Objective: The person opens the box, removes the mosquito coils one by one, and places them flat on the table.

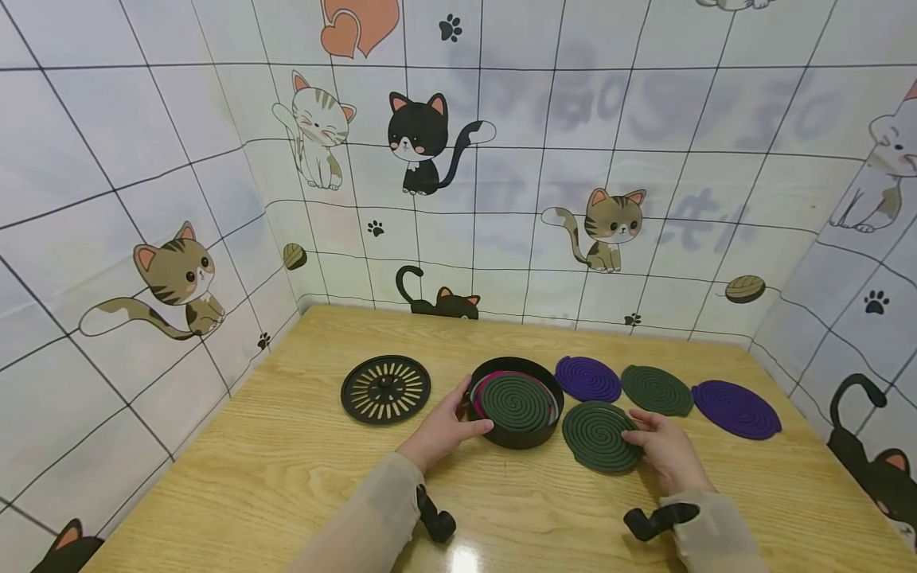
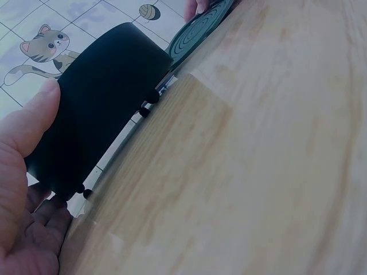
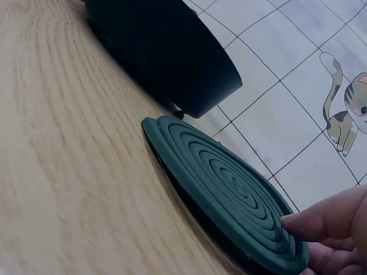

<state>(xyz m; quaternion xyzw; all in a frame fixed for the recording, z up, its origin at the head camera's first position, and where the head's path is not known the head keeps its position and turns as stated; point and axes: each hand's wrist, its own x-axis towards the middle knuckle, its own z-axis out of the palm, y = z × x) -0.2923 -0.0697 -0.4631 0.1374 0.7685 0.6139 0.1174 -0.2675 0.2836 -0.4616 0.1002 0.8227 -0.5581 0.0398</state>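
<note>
One green coaster [image 1: 598,438], spiral face upward
Right hand [image 1: 668,451] pinches its right edge; left hand [image 1: 446,427] grips black holder [image 1: 521,438].

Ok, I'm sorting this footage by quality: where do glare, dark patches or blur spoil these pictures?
Head view: a white glare patch on the table, at the bottom edge; left wrist view: the black holder is dark with little surface detail, and the wood grain looks soft; right wrist view: the holder is very dark again, but rings on the green coaster read clearly.
</note>
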